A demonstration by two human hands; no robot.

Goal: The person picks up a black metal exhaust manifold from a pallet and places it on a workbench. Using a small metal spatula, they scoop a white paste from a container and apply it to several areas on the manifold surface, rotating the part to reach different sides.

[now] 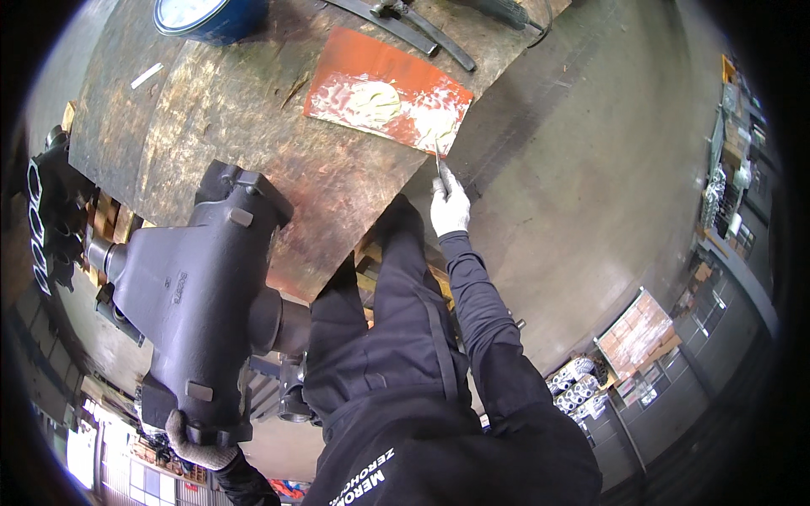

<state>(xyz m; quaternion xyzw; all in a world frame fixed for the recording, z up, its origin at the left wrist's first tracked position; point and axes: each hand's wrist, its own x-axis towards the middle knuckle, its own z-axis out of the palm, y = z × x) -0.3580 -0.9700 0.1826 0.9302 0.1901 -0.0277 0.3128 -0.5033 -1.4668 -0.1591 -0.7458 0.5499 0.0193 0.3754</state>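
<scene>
the right hand (450, 205), in a white glove, pinches the handle of a thin tool (439, 158) between closed fingers, the blade pointing away from the body and its tip at the near right corner of an orange sheet (367, 57); whether the tip presses on the sheet i cannot tell. pale paste (374, 99) is smeared over the near half of the sheet, with one thick round patch near the middle and another by the tool. the sheet lies flat on a stained bench (228, 126), along its right edge. the left hand (201, 445), in a greyish glove, has its fingers bent round the near end of a big black casting (181, 291); the underside of that grip is hidden. the casting slants between the left hand and the bench, its far end overlapping the bench in this view, though i cannot tell if they touch. at the far side of the bench are a blue tub (221, 24), a hammer (426, 34) beside a flat metal bar (384, 24), and, nearer, a small white strip (147, 76). more black parts (61, 223) stand left of the bench.
</scene>
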